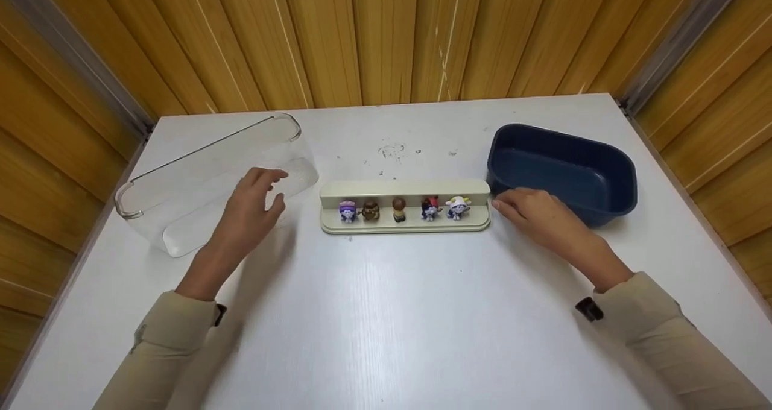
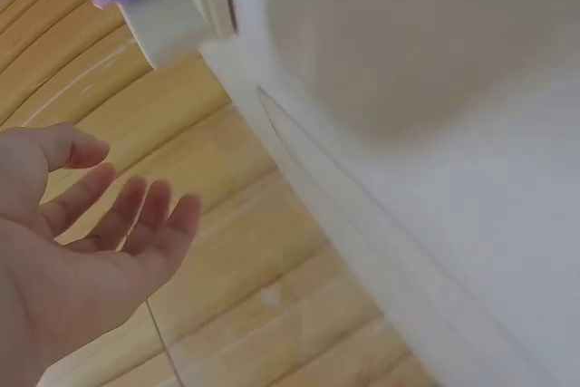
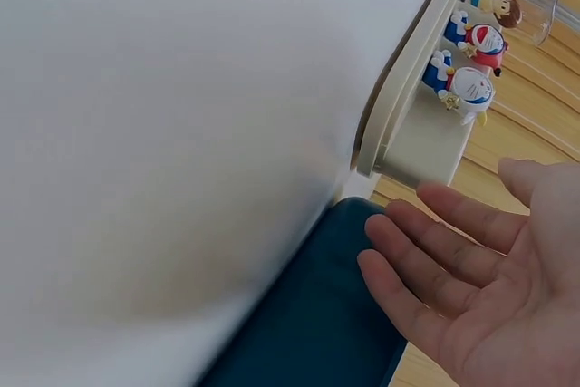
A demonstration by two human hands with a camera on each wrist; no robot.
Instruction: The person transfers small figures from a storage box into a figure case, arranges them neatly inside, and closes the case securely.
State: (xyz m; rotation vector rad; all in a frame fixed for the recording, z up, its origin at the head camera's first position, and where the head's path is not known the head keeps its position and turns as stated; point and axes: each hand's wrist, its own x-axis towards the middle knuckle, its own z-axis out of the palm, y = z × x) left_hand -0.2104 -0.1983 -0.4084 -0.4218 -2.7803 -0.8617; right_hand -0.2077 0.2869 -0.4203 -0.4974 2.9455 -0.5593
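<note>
A cream stand [image 1: 386,228] with a low back wall lies mid-table. On it, several small figurines stand in a row: a purple-capped one [image 1: 348,211], a brown one [image 1: 370,211], a brown-haired boy [image 1: 398,210], a red-hatted one [image 1: 430,208] and a white-hooded one [image 1: 458,208]. Left of the stand, my left hand [image 1: 246,208] hovers with loosely bent fingers, holding nothing; its palm shows in the left wrist view. At the stand's right end, beside the dark blue basin [image 1: 546,134], is my right hand [image 3: 480,287], fingers extended and nothing in them.
A clear plastic bin [image 1: 295,126] stands at the table's left, partly behind my left hand. Dark specks [image 1: 392,151] mark the white tabletop [image 1: 362,313] behind the stand. Yellow wood-slat panels [image 1: 386,42] enclose the back and sides.
</note>
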